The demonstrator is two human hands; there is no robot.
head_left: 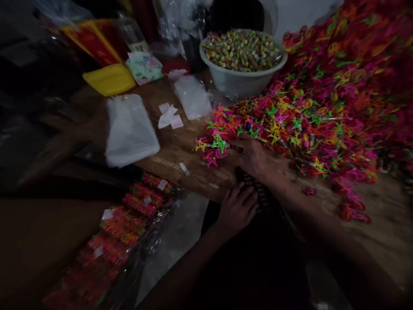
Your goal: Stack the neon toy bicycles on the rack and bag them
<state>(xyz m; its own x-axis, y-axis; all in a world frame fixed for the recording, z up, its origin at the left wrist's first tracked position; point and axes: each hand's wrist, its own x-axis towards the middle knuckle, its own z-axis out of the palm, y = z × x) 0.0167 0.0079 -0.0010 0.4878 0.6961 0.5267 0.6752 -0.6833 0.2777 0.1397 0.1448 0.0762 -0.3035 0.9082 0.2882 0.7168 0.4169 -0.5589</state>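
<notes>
My right hand (253, 156) reaches over the table's near edge, its fingers bent and closed round the end of a small plastic toy (219, 145) with bright green and yellow parts. Dim light and blur hide the exact grip. Pink and orange toys of the same sort lie just beside the fingertips, at the tip of a large heap of neon plastic toys (290, 125). Lower down, my left hand (238, 206) lies with its fingers stretched and apart against dark clothing, holding nothing.
A white basin (243, 77) full of small colourful pieces stands at the back. Clear plastic bags (130, 129), paper slips (169, 116) and a yellow container (109, 79) lie on the wooden table (171, 165). Filled bags of toys (122, 224) sit below, lower left.
</notes>
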